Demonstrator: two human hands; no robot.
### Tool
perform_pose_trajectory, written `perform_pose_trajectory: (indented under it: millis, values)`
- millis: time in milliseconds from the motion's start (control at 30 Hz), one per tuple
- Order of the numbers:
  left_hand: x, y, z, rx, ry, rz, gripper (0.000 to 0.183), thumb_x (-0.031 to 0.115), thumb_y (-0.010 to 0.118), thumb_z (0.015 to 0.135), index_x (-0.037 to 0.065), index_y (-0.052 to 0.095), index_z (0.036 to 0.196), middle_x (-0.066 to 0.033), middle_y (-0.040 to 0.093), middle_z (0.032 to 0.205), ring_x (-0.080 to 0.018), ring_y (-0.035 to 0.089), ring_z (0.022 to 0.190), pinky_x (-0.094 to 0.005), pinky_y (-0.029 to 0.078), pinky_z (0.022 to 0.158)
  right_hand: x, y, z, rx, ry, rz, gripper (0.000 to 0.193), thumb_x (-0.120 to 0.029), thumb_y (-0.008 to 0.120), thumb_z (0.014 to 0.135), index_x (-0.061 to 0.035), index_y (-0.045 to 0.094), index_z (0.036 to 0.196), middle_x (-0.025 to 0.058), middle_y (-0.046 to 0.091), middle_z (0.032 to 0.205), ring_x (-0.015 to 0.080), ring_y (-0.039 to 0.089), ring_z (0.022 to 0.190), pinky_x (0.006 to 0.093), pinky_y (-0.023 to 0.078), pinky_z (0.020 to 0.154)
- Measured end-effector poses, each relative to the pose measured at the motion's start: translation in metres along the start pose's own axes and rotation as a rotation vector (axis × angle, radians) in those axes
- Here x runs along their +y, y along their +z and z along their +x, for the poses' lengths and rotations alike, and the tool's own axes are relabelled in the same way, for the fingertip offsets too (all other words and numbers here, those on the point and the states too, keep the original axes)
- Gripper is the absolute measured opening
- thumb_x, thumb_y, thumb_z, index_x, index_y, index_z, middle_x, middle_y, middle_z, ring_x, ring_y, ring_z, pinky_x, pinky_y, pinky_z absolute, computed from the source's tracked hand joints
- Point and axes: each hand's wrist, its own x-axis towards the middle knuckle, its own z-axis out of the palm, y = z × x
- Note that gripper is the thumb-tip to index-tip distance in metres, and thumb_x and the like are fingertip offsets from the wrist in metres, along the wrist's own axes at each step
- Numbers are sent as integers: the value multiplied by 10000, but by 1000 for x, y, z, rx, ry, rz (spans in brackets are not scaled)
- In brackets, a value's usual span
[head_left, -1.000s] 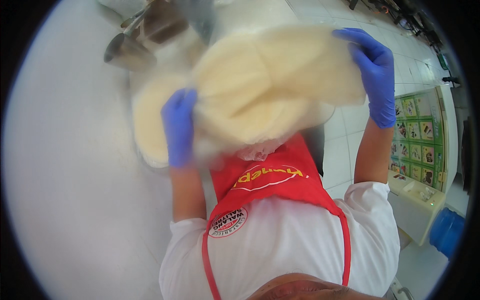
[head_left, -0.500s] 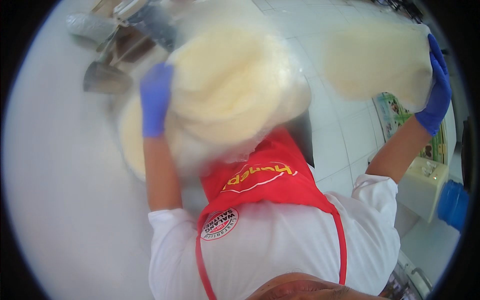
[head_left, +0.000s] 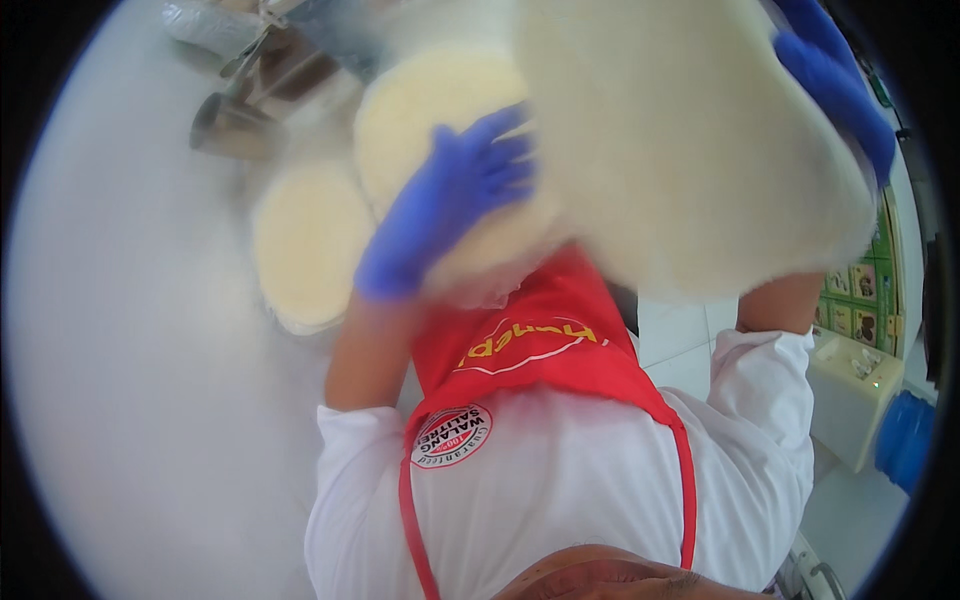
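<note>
In blue gloves, both hands work around thin, round, pale-yellow sheets that look like flat dough wrappers. My right hand (head_left: 840, 90), raised at the upper right, grips the far-right edge of a large pale sheet (head_left: 690, 150). This sheet hangs close to the camera, blurred by motion, and covers part of my right forearm. My left hand (head_left: 450, 200) lies with fingers spread over a round pale stack (head_left: 410, 110); firm contact is hard to judge. Clear plastic shows at the stack's lower edge. Left of it sits a second round pale stack (head_left: 310, 240) on the white table.
A metal cup-like container (head_left: 235, 128) stands at the far left, near a clear plastic bag (head_left: 208, 28) and other blurred items. The white table (head_left: 150, 350) fills the left side. At right are a cream-coloured appliance (head_left: 850, 400) and a blue water bottle (head_left: 908, 440).
My right hand has brought the raised sheet up and inward, nearer the camera. My left hand has moved right from the stack's left edge, fingers now spread over it. The stacks look flatter.
</note>
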Motion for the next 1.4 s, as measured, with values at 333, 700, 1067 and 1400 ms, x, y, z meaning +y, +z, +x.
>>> perform_pose_trajectory:
  millis: [333, 700, 1067, 1400]
  values:
    - [-6, -60, -36, 504, -29, -276, 524, 284, 489, 1076, -9, 452, 1510, -165, 556, 1483, -301, 551, 1352, -458, 458, 1131, 127, -64, 34, -68, 442, -610, 492, -105, 622, 913, -11, 624, 1396, 70, 678, 1305, 117, 638, 1098, 290, 502, 988]
    - [-21, -68, -60, 414, -108, 170, 666, 50, 587, 924, 19, 401, 1563, -97, 671, 1179, -166, 679, 1051, -334, 608, 869, 162, 31, -35, -300, 35, -986, 303, -101, 724, 876, -110, 745, 1178, 42, 701, 1025, 145, 639, 854, 292, 514, 762]
    - [-17, -46, -55, 436, -69, 289, 622, -5, 580, 943, 25, 444, 1549, 44, 449, 851, -49, 541, 807, -255, 594, 780, 202, 81, -58, -230, 198, -843, 356, -156, 783, 848, -66, 656, 1168, 94, 680, 961, 226, 684, 853, 337, 562, 789]
    - [-15, -39, -51, 432, -65, 221, 563, 32, 636, 921, 8, 525, 1473, -37, 650, 915, -100, 621, 892, -260, 509, 827, 200, 79, -63, -175, 177, -815, 332, -114, 774, 868, -58, 662, 1175, 71, 694, 886, 183, 707, 817, 303, 576, 770]
